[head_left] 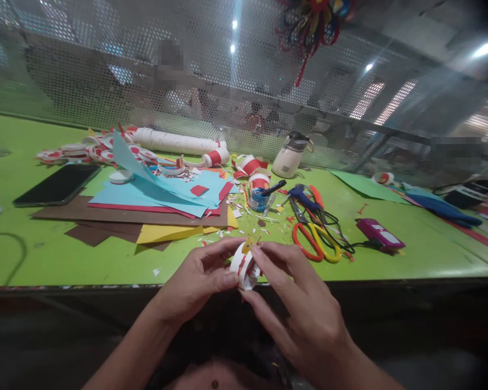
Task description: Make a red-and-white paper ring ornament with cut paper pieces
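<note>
- The green table [57,260] spreads wide under everything, backed by a perforated metal screen [106,70].
- A stack of coloured paper sheets [154,200], blue over red, brown and yellow, lies left of centre, well beyond the hands.
- A long white tube [174,142] lies at the back near the screen, with a heap of red-and-white paper rings [85,151] to its left.
- A dark phone [59,184] rests flat at the left, beside the sheets.
- A white bottle [289,157] stands at the back, right of centre.
- Orange-and-yellow scissors [315,241] lie just beyond the right hand, tangled with a black cable; a pink device [380,233] sits to their right.
- A small blue glue pot [259,198] with a dark brush in it stands among paper scraps.
- The left hand [195,281] and right hand [305,309] meet at the table's near edge, nothing between them and the camera.
- Both pinch a small white paper ring [246,268] with red marks: left thumb and fingers grip its left side, right fingertips press its top and right side.
</note>
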The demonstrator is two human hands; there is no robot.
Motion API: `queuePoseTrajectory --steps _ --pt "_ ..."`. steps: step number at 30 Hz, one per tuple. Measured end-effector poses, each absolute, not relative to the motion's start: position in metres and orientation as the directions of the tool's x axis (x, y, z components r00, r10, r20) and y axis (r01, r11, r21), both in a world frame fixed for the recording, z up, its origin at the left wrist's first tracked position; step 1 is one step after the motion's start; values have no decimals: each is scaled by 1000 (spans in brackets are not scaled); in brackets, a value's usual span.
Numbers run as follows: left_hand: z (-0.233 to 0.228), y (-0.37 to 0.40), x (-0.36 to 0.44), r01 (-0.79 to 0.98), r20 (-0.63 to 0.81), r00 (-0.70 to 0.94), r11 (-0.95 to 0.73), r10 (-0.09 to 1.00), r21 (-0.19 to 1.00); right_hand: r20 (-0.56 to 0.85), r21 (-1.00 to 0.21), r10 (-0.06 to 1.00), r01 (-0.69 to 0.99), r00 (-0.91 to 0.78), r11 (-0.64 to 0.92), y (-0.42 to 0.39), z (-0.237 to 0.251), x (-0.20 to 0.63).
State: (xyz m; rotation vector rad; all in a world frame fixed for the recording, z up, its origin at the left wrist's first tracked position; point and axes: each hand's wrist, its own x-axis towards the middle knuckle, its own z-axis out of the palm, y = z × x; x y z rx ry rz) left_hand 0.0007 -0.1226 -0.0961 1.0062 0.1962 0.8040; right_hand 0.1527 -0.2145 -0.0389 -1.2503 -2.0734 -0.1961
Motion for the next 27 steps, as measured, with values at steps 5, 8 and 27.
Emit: queuePoseTrajectory --steps 5,8,27 --pt "-96 -123 2 -503 181 715 316 675 805 652 -213 712 838 -262 503 -215 -43 149" --pt "-95 -124 1 -507 167 718 344 675 791 649 -249 725 836 -230 489 -218 -40 150" --pt "-92 -126 -5 -499 134 786 490 604 715 282 -830 940 444 -192 339 -180 -1 171"
